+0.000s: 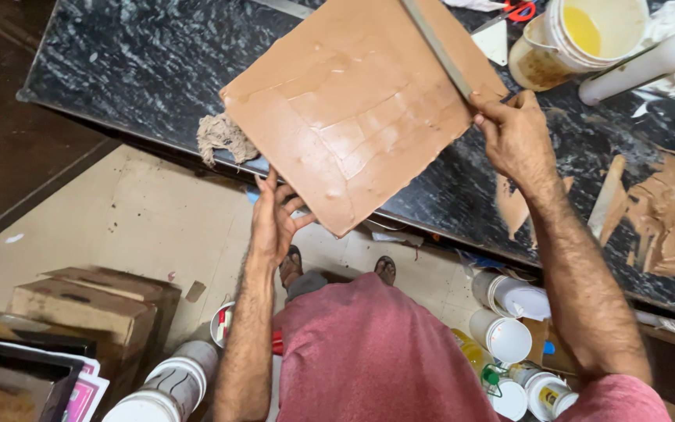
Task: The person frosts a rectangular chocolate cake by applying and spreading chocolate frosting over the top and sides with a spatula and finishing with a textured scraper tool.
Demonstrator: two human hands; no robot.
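Nearest camera: red shirt (pixel 369 359) fills my lower view; two sandalled feet show below the worktop edge

Left hand (pixel 273 223): I see it spread open under the lower corner of the board, fingers (pixel 294 207) splayed against the underside, propping rather than clasping

Right hand (pixel 513 137): closed around a flat grey metal strip (pixel 435 47), pressing it onto the board's right edge

Board (pixel 353 105): square brown slab, tilted, held half over the worktop and half over the floor; surface wet-looking, coated in brown paste with faint grid lines

Handling, my judgement: stiff but thin, moderately light; the coating looks slick and easily marred, so I would grip at bare edges and the underside, never the face

Surface: black speckled stone worktop (pixel 142 55), smeared with brown paste (pixel 673 219) at right; frayed rag (pixel 224 137) lies just beside the board's left corner

On worktop: white bucket (pixel 587 31) with yellow liquid, red-handled scissors (pixel 519 11), white tube (pixel 642 66)

Room: pale tiled floor (pixel 158 227), cardboard boxes (pixel 95 301) at left, white tubs (pixel 509 336) and jars crowded near the feet, footing looks tight
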